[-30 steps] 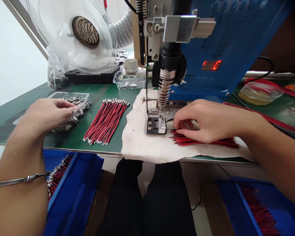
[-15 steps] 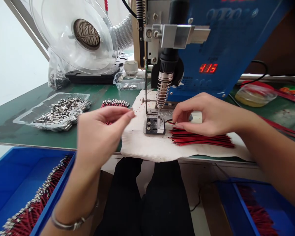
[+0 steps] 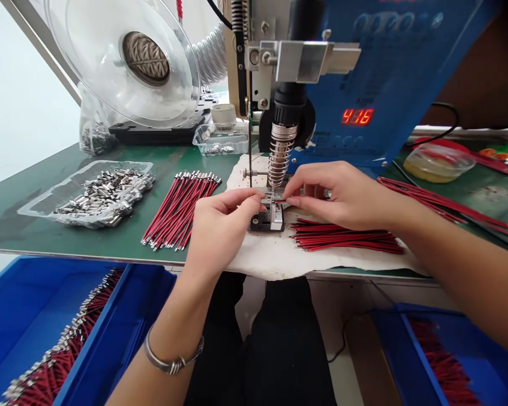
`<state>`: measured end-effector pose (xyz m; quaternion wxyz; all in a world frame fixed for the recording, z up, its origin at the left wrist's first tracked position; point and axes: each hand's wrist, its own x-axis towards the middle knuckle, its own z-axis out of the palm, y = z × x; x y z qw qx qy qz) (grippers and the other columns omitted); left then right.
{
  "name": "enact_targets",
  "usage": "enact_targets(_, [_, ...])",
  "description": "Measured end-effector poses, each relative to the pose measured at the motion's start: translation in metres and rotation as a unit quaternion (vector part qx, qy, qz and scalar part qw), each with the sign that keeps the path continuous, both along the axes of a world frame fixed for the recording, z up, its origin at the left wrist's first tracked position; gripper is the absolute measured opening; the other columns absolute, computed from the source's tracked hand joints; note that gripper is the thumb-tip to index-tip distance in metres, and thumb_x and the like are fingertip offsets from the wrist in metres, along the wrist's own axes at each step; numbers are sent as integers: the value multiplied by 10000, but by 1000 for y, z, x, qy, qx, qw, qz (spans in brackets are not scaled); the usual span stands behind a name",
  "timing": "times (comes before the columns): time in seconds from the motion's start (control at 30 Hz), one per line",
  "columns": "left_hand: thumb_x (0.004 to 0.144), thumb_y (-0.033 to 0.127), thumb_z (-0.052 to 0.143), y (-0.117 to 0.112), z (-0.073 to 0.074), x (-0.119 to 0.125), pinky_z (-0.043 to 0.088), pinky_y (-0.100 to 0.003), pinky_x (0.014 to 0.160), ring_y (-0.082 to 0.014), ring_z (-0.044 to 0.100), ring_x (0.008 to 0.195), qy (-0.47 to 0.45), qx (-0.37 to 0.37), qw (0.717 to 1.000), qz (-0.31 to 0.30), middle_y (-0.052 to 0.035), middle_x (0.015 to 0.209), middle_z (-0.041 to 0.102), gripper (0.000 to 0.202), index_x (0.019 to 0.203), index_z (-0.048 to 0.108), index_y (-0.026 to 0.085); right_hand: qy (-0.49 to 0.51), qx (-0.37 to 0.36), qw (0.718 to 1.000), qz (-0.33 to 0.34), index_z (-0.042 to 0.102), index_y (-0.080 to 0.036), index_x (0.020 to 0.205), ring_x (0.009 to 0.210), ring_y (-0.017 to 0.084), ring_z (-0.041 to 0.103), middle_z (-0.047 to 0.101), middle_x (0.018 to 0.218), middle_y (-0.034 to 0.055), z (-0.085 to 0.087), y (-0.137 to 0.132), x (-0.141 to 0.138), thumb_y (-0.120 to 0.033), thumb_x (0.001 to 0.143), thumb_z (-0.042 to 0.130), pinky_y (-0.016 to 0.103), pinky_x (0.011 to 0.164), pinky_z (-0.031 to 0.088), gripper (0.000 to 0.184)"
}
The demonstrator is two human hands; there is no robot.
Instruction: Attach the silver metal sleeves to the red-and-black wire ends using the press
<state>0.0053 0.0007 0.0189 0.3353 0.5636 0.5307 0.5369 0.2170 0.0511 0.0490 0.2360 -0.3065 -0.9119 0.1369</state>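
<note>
My left hand [image 3: 222, 228] is closed in a pinch at the left of a small clamping fixture [image 3: 276, 217]; whatever its fingertips hold is hidden. From the right, my right hand [image 3: 334, 194] pinches a red-and-black wire [image 3: 281, 201], its end at the top of the fixture. Directly above hangs a soldering iron [image 3: 283, 146] wrapped in a spring, its tip close to the fingertips. A bundle of red-and-black wires [image 3: 347, 239] lies under my right hand on a white cloth [image 3: 258, 259]. To the left, wires with metal ends [image 3: 173, 214] lie in a row.
A clear tray [image 3: 27, 208] of metal connectors stands at left. Blue bins [image 3: 122, 304] sit below the table edge, one holding wires with metal ends. Behind the fixture rises a blue machine [image 3: 364, 73] with a red display. A clear round shield [image 3: 97, 84] stands back left.
My left hand has moved right to the fixture, uncovering the row of wires. My right hand has shifted slightly left and up from the bundle, bringing a wire to the fixture.
</note>
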Motion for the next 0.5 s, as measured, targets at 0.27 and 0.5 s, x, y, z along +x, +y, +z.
enact_targets(0.27, [845,294,745,2,-5,-4,567,-275,786,-191,733,834,-49,3,999,-17,-43,840,787,128,925,802,211,-11,42,999,-5,710,-254,946,771,185,628,709,901,37,1,-5,-1,-298,955,590,331,660,461,128])
enact_targets(0.5, [807,359,810,3,-10,-7,563,-301,776,-209,728,857,-71,5,997,-37,-66,949,799,196,936,819,213,-7,68,998,17,717,-258,955,805,191,636,700,911,43,0,-3,0,-304,981,570,343,727,489,155])
